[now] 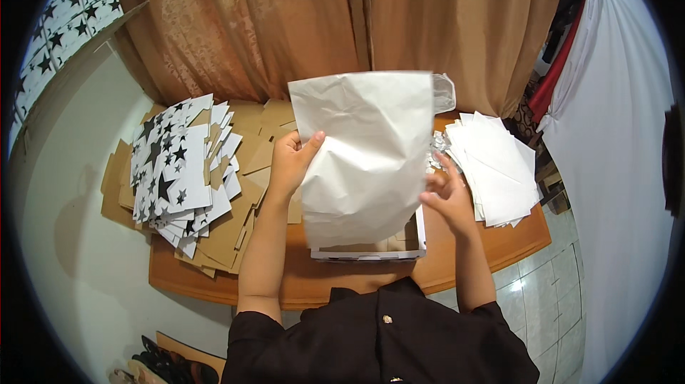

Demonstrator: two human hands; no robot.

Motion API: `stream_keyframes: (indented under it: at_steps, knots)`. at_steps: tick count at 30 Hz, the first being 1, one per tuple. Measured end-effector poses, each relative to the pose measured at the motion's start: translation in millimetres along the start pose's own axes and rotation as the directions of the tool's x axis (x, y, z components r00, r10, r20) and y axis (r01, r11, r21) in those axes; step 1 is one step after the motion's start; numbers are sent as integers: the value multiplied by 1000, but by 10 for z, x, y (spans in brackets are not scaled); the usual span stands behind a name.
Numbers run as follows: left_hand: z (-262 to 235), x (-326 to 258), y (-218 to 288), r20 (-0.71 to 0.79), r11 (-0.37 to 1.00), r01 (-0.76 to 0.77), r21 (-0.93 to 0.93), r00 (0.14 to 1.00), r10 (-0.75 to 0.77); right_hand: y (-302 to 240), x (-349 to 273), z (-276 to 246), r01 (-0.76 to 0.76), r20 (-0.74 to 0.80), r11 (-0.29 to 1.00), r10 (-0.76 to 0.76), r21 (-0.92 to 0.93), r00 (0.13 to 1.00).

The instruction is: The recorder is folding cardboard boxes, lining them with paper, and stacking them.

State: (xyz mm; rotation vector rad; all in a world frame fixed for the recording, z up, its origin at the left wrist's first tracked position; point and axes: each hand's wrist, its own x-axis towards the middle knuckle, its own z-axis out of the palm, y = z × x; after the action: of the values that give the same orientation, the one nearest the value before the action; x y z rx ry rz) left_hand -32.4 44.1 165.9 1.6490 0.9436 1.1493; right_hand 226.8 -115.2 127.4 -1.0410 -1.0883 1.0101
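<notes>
A large creased white sheet of paper (367, 156) is raised upright over the middle of the table. My left hand (289, 163) grips its left edge, thumb on the near face and the other fingers out of sight behind. At the opposite edge, my right hand (453, 195) has its fingers apart, slightly blurred, with the thumb tip by the paper; whether it touches cannot be made out. Below the sheet stands an open box (365, 257) with white outer walls and brown inside, largely covered by the paper.
On the wooden table (193, 286), star-printed white cardboard pieces (171, 170) lie piled over flat brown cardboard (221, 247) at left. A stack of white paper sheets (496, 170) lies at right, beside small white scraps (438, 143). A clear plastic container (444, 91) stands behind, before brown curtains (285, 20).
</notes>
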Motion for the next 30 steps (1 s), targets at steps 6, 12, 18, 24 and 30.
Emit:
stream_keyframes:
  at_steps: [6,12,18,24,30]
  knots:
    - [-38,-18,-908,-31,977,157,-143,986,-163,585,-124,203,-218,-127,975,220,35,967]
    - [242,-295,-1356,-248,624,-42,781,895,371,1223,-429,101,-101,-280,866,-47,-490,959]
    - [697,-742,-1350,734,573,-735,363,604,310,1287,-590,85,-54,-111,486,-91,-872,990]
    - [915,-831,-1722,924,388,-895,221,320,210,1256,-591,44,-57,-36,341,68,-938,997]
    - [1006,-830,-2043,983,450,-877,170,182,-16,1244,-537,-1,-99,-182,439,-152,-893,971]
